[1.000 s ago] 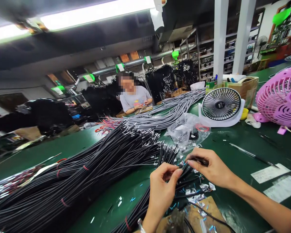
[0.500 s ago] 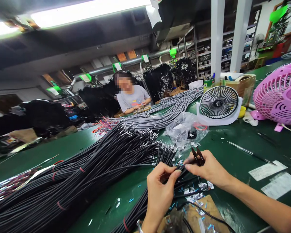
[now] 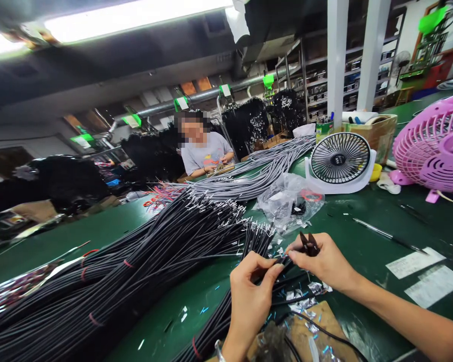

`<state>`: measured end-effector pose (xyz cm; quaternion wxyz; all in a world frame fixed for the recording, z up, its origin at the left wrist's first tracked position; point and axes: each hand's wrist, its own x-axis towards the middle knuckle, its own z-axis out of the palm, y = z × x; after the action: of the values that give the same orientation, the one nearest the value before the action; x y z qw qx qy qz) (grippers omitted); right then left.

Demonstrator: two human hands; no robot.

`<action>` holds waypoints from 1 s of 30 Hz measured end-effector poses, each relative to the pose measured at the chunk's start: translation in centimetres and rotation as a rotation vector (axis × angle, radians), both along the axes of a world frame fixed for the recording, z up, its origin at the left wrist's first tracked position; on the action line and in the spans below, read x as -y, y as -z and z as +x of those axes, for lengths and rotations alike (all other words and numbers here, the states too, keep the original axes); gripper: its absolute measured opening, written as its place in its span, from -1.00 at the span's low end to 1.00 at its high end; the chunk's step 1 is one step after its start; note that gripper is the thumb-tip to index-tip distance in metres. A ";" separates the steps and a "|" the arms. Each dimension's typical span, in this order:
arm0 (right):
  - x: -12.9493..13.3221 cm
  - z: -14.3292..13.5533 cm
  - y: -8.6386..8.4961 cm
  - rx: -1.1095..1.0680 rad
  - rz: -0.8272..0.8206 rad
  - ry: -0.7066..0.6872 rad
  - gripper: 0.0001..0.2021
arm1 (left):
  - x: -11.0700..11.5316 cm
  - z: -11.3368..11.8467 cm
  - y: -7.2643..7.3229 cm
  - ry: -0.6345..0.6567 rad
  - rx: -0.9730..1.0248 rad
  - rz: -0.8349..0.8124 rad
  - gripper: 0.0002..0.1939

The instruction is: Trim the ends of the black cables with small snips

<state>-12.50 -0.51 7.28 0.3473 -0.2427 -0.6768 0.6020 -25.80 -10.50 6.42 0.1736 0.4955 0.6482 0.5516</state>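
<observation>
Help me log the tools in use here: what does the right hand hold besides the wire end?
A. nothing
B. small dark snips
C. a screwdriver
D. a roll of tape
B: two dark pointed blades of the snips stick up from the right hand, whose fingertips meet the left hand at a black wire.

Bright fluorescent tubes (image 3: pixel 136 17) overhead flood the room evenly, leaving soft sheen on the green worktop (image 3: pixel 381 211). Wide-angle distortion bends the edges; the far shelves (image 3: pixel 317 85) look slightly soft.
</observation>
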 end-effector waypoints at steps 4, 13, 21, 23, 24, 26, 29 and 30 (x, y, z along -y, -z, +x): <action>-0.2 -0.5 0.2 0.006 -0.285 -0.121 -0.80 | 0.0 -0.2 -0.1 0.091 -0.026 -0.058 -0.77; -0.5 0.4 -1.0 0.026 -0.116 -0.061 -0.83 | 0.4 -0.8 0.1 0.214 -0.047 -0.084 -0.66; -0.9 0.6 -1.0 0.081 -0.136 -0.172 -0.67 | 0.4 -0.6 -0.2 0.233 -0.100 -0.088 -0.67; -1.0 0.6 -0.8 0.091 -0.183 -0.210 -0.69 | 0.4 -0.6 -0.3 0.244 -0.102 -0.093 -0.68; -1.0 0.7 -0.7 0.095 -0.181 -0.219 -0.69 | 0.5 -0.6 -0.3 0.255 -0.084 -0.098 -0.67; -0.8 0.7 -0.8 0.099 -0.098 -0.209 -0.71 | 0.5 -0.6 -0.4 0.280 -0.013 -0.114 -0.65; -0.4 0.8 -0.8 0.062 0.347 -0.063 -0.80 | 0.4 -0.7 -0.4 0.318 0.120 -0.151 -0.61; -0.2 0.9 -0.6 0.022 0.560 0.011 -0.84 | 0.3 -0.7 -0.3 0.324 0.154 -0.164 -0.60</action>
<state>-11.64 -0.28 7.88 0.3969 -0.1477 -0.8191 0.3869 -26.47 -10.79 6.76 0.3487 0.5341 0.5875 0.4980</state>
